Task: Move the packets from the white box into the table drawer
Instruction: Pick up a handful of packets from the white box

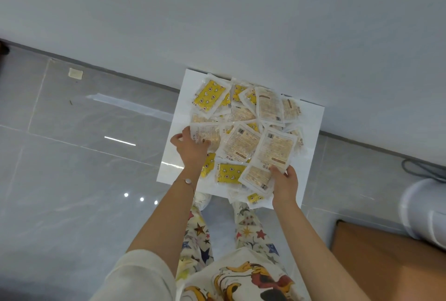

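Far left of hands: grey floor (72,156), with a pale scrap (75,73) near the wall (241,11).
Left hand (190,147): fingers curled round clear packets (241,141) at the pile's left edge; bracelet (187,181) on the wrist.
Between hands: packets, yellow and clear, heaped loosely and overlapping.
Under hands: white box (311,136), on the floor against the wall, holding the packets.
Right hand (284,186): thumb on top, gripping packets at the pile's near right edge.
Far right of hands: white cylinder (424,211); brown surface (386,264) nearer the body.
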Available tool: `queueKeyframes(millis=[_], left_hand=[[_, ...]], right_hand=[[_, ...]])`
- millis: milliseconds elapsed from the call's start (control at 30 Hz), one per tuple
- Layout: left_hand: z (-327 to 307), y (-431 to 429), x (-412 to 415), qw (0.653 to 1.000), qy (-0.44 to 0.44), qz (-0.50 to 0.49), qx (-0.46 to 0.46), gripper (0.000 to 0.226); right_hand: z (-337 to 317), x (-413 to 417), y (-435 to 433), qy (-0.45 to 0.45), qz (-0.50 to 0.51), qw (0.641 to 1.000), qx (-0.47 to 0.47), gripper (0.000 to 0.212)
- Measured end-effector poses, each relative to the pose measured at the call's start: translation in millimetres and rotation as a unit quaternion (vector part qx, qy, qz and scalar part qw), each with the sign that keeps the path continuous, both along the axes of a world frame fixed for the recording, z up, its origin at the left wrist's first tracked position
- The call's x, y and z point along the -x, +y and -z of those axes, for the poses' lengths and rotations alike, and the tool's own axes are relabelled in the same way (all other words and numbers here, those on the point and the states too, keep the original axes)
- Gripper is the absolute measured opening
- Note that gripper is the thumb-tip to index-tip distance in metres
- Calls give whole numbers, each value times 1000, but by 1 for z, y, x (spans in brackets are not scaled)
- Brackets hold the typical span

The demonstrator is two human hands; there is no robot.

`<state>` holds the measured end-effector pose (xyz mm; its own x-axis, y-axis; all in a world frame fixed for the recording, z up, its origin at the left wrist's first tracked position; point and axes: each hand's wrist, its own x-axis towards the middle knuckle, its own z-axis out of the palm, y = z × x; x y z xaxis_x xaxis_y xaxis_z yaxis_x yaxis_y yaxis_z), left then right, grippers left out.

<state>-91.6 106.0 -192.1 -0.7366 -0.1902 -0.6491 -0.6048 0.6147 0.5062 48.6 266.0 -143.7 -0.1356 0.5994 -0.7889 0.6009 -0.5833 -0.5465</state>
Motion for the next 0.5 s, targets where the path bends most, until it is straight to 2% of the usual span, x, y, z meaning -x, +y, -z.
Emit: queueKeyframes(millis=[300, 500], left_hand=[[-1, 5, 0, 997, 13, 71, 25, 53], [-19, -2, -3, 998, 13, 38, 42, 40]], right_hand=[[-4, 5, -5, 1, -6, 1000, -4, 21], [-18, 7, -7, 21, -12, 999, -41, 19]])
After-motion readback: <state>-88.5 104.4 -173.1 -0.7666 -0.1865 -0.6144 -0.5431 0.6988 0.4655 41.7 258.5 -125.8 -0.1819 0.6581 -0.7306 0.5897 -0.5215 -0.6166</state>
